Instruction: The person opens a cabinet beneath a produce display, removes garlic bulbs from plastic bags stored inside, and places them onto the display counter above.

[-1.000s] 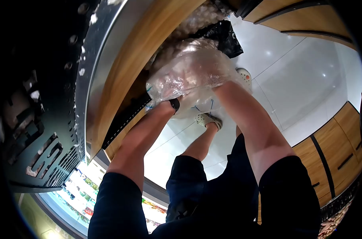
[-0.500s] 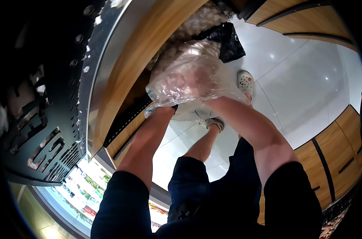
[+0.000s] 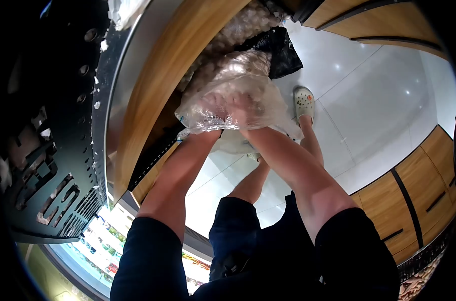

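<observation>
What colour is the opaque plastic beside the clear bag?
Black. The opaque plastic shows best in the head view, beside the clear bag.

You can read no word, brand or number here: the large letter-like cut-outs [image 3: 57,205] in the dark green, flat metal panel [image 3: 73,156] at left are too distorted to spell, and the small multicoloured goods [image 3: 111,232] on the brightly lit white shelves [image 3: 98,246] are blurred.
</observation>
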`<action>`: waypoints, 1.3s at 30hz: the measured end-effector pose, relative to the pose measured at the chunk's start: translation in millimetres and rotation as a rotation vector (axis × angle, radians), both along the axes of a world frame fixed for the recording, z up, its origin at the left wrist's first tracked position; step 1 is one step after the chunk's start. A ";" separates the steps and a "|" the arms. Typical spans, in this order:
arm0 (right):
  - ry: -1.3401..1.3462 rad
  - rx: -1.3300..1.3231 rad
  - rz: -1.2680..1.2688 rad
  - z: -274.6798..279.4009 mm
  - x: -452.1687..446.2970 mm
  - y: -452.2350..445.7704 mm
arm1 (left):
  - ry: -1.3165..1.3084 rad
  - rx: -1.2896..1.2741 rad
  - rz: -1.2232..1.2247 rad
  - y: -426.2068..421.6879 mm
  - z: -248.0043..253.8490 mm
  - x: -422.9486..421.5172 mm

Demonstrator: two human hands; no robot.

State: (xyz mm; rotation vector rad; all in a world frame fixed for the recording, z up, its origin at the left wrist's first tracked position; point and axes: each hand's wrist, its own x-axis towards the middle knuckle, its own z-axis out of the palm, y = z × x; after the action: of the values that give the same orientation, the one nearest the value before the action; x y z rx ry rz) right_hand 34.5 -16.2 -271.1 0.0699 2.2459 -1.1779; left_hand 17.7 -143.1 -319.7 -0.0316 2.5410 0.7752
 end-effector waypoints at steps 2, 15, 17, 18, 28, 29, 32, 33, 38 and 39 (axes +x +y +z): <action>-0.011 0.012 -0.056 29.9 -16.4 17.1 | 0.008 0.011 0.002 6.6 -1.5 -4.4; 0.122 -0.103 -0.013 1.4 -40.5 41.1 | 0.084 0.101 0.114 -12.3 18.4 -64.8; 0.141 -0.108 -0.019 -3.3 -43.4 38.4 | 0.066 0.076 0.108 -12.9 13.6 -58.5; 0.145 -0.113 -0.022 -3.8 -43.7 37.6 | 0.060 0.058 0.101 -15.0 14.0 -52.4; 0.215 -0.154 -0.037 -18.6 -56.0 28.9 | 0.020 0.006 0.103 -17.1 16.5 -34.4; 0.214 -0.154 -0.038 -19.4 -52.9 29.1 | 0.018 0.004 0.100 -16.1 16.1 -35.4; 0.211 -0.157 -0.011 -18.0 -43.6 30.9 | 0.014 -0.009 0.093 -10.1 15.9 -30.1; 0.207 -0.156 0.001 -15.8 -41.4 32.6 | 0.003 -0.011 0.093 -7.1 17.3 -27.1; 0.192 -0.154 0.050 -9.2 -28.5 37.2 | -0.007 -0.020 0.094 -9.7 19.3 -26.4; 0.189 -0.157 0.053 -8.8 -27.4 37.2 | -0.008 -0.018 0.095 -11.2 21.9 -27.8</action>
State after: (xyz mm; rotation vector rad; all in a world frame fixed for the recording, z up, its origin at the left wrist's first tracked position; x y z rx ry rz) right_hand 7.1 21.0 -280.0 -0.1688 2.2910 -1.3782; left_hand -10.0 -154.3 -297.8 -0.1623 2.5540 0.7874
